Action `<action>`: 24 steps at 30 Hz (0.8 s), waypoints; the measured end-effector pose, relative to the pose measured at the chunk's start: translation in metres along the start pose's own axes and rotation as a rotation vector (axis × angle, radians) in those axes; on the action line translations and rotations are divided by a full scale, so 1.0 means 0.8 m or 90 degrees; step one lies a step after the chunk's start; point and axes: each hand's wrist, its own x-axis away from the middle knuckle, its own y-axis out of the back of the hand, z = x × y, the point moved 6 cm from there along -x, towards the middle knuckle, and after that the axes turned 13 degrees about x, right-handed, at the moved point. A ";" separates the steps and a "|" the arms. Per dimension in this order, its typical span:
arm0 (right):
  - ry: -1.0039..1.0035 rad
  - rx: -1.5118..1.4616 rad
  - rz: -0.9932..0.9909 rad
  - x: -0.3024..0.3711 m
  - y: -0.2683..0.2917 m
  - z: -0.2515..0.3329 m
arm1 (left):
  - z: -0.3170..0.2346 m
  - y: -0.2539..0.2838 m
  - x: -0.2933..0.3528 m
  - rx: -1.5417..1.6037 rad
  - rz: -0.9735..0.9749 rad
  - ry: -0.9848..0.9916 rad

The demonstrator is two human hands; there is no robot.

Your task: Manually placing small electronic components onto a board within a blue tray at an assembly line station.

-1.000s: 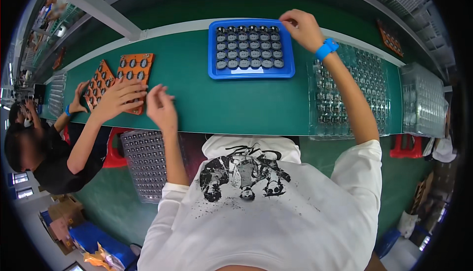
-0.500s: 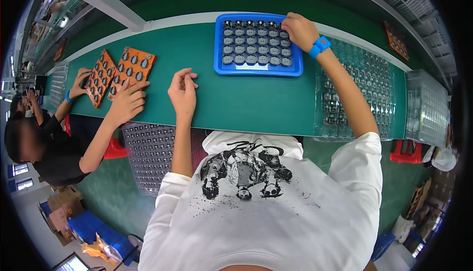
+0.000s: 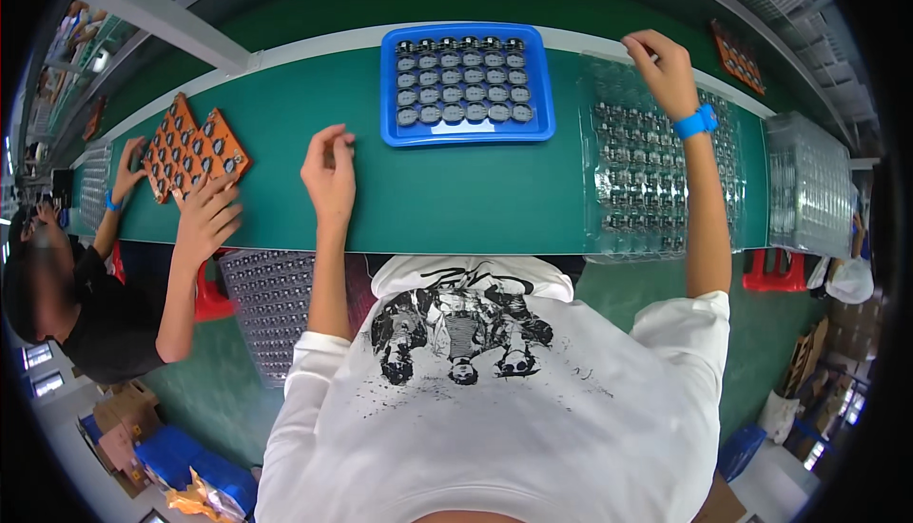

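Note:
My right hand point(image 3: 665, 74) is over the far edge of a clear plastic blister tray point(image 3: 592, 143), at the right of the green work table. Its fingers are bent and slightly apart, and I see nothing between them. That tray holds rows of small dark-and-silver round parts point(image 3: 623, 157). Left of it lies a blue plastic tray point(image 3: 466, 136), with grey round parts point(image 3: 475, 92) set in rows and a darker row along the back. Above the table, left of the blue tray, my left hand point(image 3: 328, 173) hovers with loosely curled, parted fingers and nothing visible in it.
At the left, a co-worker's hands point(image 3: 207, 214) are at two orange plates point(image 3: 219, 147) carrying round parts. Stacked clear trays point(image 3: 808, 185) stand at the table's right end. Another filled tray point(image 3: 268, 300) sits below the front edge. A red stool point(image 3: 773, 271) is at the right.
My right hand has left the back right corner of the blue tray and moved right, over the clear tray. My left hand stays nearly in place. The co-worker's orange plates are closer together.

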 end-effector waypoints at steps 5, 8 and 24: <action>-0.058 0.039 -0.020 0.065 0.032 -0.038 | -0.098 -0.130 -0.056 -0.265 0.303 -0.440; -0.079 0.036 -0.018 0.089 0.040 -0.043 | -0.100 -0.202 -0.079 -0.283 0.395 -0.501; -0.278 0.059 -0.016 0.158 0.085 -0.101 | -0.053 -0.314 -0.098 -0.435 0.620 -0.517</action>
